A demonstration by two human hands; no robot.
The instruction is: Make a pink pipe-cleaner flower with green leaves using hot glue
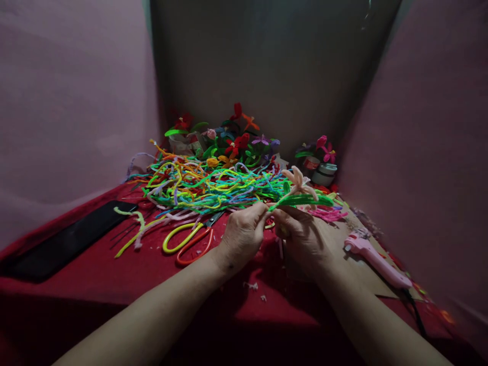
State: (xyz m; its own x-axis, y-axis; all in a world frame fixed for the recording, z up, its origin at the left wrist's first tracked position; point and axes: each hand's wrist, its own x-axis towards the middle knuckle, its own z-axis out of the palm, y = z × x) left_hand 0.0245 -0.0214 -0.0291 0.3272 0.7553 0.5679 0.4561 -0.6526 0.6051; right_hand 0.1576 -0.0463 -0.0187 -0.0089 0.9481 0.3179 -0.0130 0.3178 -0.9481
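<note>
A pipe cleaner flower [299,182] with pale pink petals and long green leaves is held between my two hands, tilted to the right. My left hand [244,229] pinches the low end of its green stem. Close against it, my right hand [299,234] has its fingers closed around the stem and the base of the leaves. The fingertips of both hands nearly meet and hide the stem's lower part. Scissors [190,241] with one yellow and one red handle lie just left of my left hand, their blades partly under the pipe cleaners.
A tangled heap of colourful pipe cleaners [202,185] spreads behind my hands. Finished flowers [236,145] stand at the back, beside a jar [324,174]. At the right, a pink glue gun [377,258] rests on cardboard [348,274]; a black phone-like slab [64,244] lies left.
</note>
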